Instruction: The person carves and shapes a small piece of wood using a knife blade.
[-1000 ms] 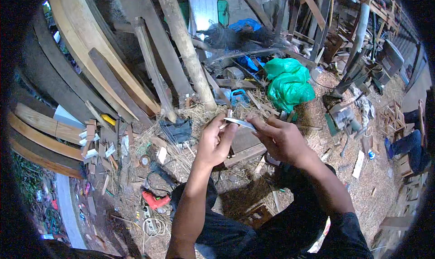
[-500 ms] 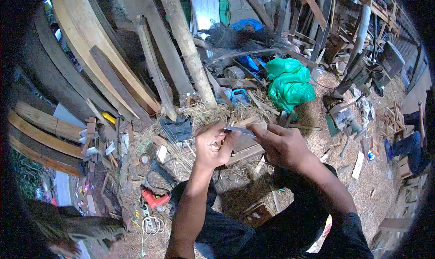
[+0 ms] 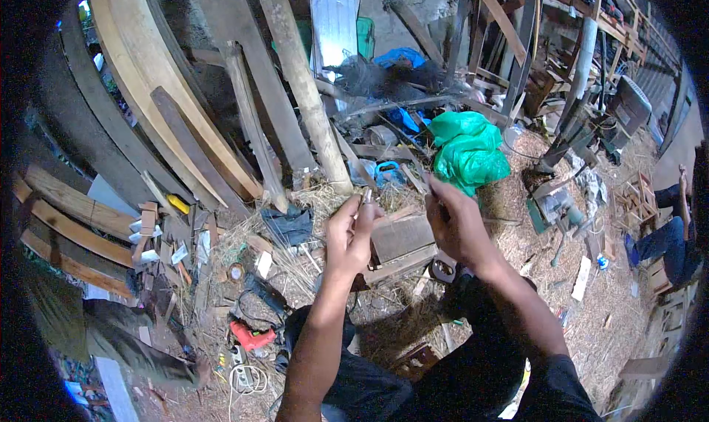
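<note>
My left hand is raised in front of me, thumb and fingers pinched on a small slender piece with a pale tip pointing up. To its right, my right hand is closed, thumb against curled fingers. A thin dark edge shows at its fingertips, too small to name. The two hands are a short way apart. Between and below them lies a wooden block with a lighter strip along its near side.
A red power tool lies at lower left beside a white cable. A green plastic bag sits ahead. Long planks lean at left. Another person's legs show at lower left, and a seated person is at far right.
My hands have drawn apart; before, they met around a thin flat blade-like piece. The wooden block shows more between them now. The person at lower left has shifted.
</note>
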`<state>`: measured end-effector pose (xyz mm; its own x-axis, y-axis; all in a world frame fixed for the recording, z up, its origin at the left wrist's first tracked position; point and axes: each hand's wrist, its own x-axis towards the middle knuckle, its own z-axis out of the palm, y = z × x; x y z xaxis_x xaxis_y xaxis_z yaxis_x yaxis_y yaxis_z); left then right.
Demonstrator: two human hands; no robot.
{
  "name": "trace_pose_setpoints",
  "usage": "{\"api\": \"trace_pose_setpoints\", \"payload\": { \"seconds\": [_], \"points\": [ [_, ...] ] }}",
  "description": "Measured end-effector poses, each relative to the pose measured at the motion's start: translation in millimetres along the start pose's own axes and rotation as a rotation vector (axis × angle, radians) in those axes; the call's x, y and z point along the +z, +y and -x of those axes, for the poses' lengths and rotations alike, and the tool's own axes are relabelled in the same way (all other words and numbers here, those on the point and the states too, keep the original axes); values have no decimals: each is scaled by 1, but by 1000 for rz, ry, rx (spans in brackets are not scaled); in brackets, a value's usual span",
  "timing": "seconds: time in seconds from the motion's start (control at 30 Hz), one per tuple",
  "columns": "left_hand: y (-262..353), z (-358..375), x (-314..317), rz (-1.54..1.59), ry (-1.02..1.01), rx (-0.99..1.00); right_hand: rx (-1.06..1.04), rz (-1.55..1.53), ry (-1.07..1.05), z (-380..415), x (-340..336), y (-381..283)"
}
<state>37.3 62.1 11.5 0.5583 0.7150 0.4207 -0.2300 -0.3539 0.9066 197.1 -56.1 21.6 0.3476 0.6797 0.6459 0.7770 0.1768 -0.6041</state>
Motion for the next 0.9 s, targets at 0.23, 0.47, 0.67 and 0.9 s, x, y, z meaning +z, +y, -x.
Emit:
{"api": "trace_pose_setpoints", "payload": {
  "seconds": [0.23, 0.47, 0.67, 0.9],
  "points": [
    [-1, -4, 2, -55, -48, -53, -46, 64, -207, -3, 2, -14],
    [-8, -1, 6, -249, -179, 57, -12, 250, -222, 0, 11, -6],
    [9, 4, 18, -464, -225, 171, 32, 324, -210, 4, 17, -4],
    [9, 7, 22, -495, -324, 268, 14, 382, -218, 6, 10, -3]
  ]
}}
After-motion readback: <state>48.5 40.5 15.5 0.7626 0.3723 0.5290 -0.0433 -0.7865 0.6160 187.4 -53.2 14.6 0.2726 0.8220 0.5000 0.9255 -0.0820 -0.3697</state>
